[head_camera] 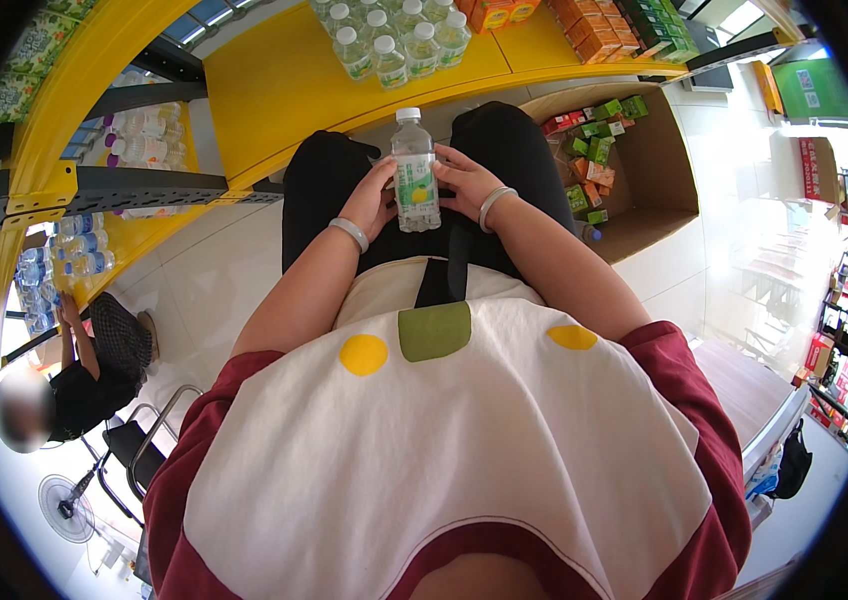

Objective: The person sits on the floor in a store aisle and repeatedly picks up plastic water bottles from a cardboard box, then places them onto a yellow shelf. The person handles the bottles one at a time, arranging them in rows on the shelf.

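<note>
Both hands hold one clear plastic bottle (pixel 415 176) upright in the picture, over my lap, its white cap toward the shelf. Its label is white and green with a yellow fruit. My left hand (pixel 467 180) grips the right side of the bottle, and my right hand (pixel 371 196) the left side. Just beyond, similar white-capped bottles (pixel 389 61) stand in rows on a yellow metal shelf (pixel 274 97). Orange drink cartons (pixel 595 34) and green cartons (pixel 653 30) are farther right on that shelf.
An open cardboard box (pixel 649 180) with small cartons stands on the floor right of my knees. At the left, shelving (pixel 161 180) holds more bottles (pixel 142 146). Another person (pixel 97 367) crouches by it, near a chair (pixel 131 446) and a fan (pixel 66 508).
</note>
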`<state>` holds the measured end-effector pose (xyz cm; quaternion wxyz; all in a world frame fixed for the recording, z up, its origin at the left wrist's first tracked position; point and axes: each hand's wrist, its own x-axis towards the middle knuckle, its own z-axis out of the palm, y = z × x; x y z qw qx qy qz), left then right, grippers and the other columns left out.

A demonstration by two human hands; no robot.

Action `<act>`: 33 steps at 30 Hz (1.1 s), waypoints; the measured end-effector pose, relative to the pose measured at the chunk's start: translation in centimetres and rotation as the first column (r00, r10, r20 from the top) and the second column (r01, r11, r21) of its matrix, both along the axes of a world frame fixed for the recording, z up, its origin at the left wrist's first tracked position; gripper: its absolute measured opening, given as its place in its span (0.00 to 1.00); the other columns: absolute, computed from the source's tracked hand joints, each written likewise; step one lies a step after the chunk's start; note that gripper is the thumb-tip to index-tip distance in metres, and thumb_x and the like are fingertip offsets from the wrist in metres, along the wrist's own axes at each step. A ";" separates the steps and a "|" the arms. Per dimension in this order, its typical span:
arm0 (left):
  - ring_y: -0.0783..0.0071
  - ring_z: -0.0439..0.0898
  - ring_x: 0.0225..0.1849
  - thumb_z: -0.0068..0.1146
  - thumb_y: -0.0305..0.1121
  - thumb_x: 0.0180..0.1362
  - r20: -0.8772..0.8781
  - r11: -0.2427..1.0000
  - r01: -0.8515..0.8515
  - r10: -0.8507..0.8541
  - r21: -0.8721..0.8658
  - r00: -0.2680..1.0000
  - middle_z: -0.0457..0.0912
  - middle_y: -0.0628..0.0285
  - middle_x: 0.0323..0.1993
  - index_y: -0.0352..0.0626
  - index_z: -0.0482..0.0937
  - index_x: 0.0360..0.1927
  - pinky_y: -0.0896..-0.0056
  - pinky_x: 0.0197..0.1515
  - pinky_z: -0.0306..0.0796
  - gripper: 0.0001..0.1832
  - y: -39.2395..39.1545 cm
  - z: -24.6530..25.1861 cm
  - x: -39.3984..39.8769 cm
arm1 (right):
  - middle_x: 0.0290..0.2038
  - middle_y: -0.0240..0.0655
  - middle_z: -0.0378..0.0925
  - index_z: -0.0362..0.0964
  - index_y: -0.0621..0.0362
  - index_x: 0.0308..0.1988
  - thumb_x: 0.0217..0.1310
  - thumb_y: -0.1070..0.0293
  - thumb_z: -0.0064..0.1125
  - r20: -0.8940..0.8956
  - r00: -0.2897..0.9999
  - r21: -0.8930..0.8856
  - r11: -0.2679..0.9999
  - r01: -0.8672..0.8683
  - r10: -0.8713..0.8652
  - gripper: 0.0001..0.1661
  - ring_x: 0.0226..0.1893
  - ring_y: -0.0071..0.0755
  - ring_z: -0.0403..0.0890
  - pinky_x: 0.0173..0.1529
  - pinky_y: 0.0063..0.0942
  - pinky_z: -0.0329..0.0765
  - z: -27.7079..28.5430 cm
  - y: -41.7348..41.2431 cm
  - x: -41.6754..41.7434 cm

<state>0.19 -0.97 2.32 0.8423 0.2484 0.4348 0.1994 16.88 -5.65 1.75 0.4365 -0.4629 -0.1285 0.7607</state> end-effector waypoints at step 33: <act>0.69 0.62 0.54 0.35 0.44 0.58 -0.049 0.984 0.045 -0.037 0.172 0.998 0.64 0.62 0.51 0.50 0.56 0.56 0.66 0.56 0.53 0.23 1.6 -3.0 0.5 | 0.52 0.33 0.62 0.49 0.47 0.58 0.54 0.74 0.46 0.128 0.992 0.097 0.995 0.002 -0.014 0.31 0.48 0.31 0.64 0.50 0.28 0.61 -2.1 1.6 -0.3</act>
